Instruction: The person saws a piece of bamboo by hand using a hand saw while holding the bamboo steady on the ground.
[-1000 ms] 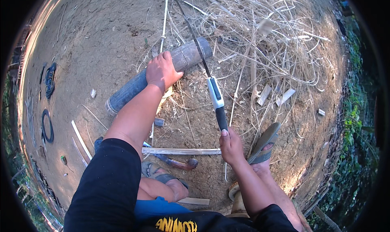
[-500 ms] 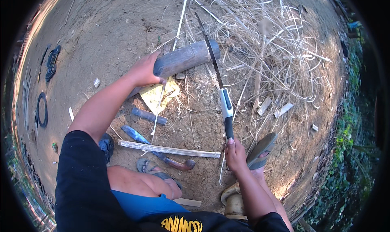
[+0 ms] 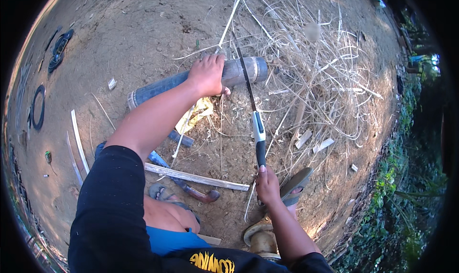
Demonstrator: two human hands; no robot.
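A thick grey bamboo pole (image 3: pixel 158 87) lies across the ground ahead of me. My left hand (image 3: pixel 208 76) is wrapped over it from above, fingers closed, close to the left of a saw blade. In my right hand (image 3: pixel 267 186) is the grip of a handsaw (image 3: pixel 259 129) with a grey and black handle. The saw's dark blade crosses the bamboo just left of a pale node ring near the right end; whether its teeth touch the surface I cannot tell.
A tangle of pale shavings (image 3: pixel 325 77) spreads at the far right. Nearer lie a yellow sheet (image 3: pixel 203 111), a split bamboo strip (image 3: pixel 201 176) and a long tool with a curved brown end (image 3: pixel 208 195). My sandalled feet flank these. A black coil (image 3: pixel 37 108) rests at left.
My left hand has slid right along the bamboo, closer to the saw. The blade, over the node ring before, now crosses a little left of it.
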